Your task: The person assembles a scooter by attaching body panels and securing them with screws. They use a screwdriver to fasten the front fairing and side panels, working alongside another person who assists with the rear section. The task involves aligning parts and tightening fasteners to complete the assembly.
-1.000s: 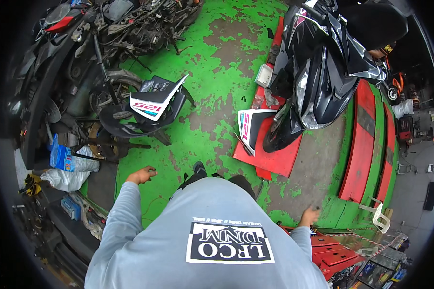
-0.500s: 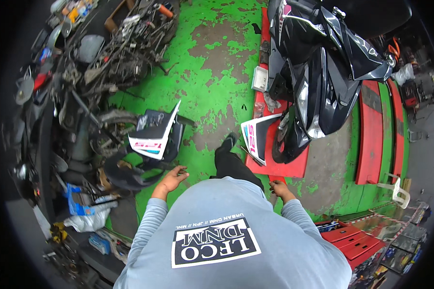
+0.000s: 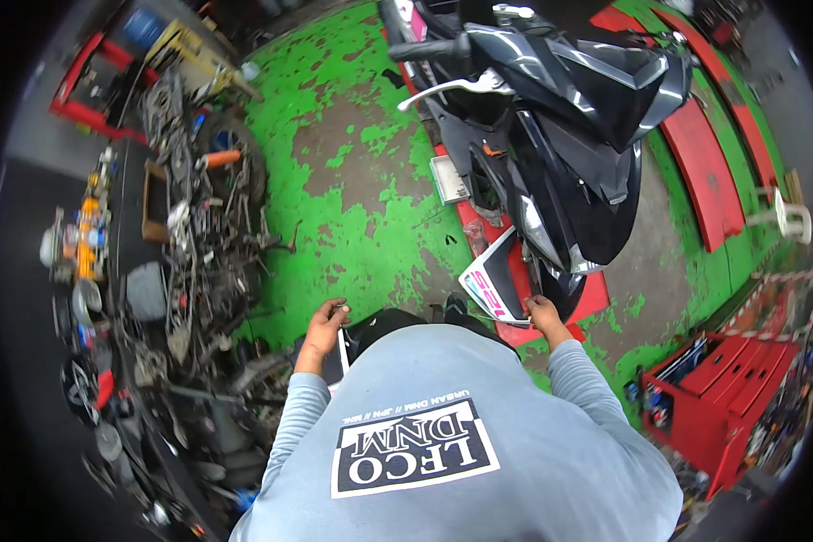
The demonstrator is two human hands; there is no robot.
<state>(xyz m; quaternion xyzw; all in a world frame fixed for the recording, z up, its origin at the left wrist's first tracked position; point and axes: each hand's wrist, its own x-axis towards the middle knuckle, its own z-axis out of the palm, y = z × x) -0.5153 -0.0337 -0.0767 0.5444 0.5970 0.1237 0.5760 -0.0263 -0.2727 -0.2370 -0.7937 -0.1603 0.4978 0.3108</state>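
Note:
At the lower centre left, my left hand point(image 3: 328, 325) is raised with its fingers loosely bent and apart, holding nothing visible. Partly hidden below it is a dark panel with a white edge point(image 3: 341, 354). My right hand point(image 3: 544, 314) reaches forward at the lower corner of a white-and-black motorcycle fairing panel point(image 3: 500, 280) with pink and blue markings. Its fingers are partly bent and overlap that corner; whether they touch it cannot be told. The panel lies beside the front wheel of a black scooter point(image 3: 551, 172).
The scooter stands on a red platform point(image 3: 594, 305), with a small white tray point(image 3: 448, 179) beside it. Piled motorcycle parts point(image 3: 212, 253) line the left. A red tool cabinet point(image 3: 727, 388) and a white plastic chair point(image 3: 786, 217) are at right. Green paint peels off the floor point(image 3: 352, 172).
My view has turned, and the scooter and panel show closer to me. My right hand has moved forward to the fairing panel's corner. The left-side panel is now mostly hidden by my body.

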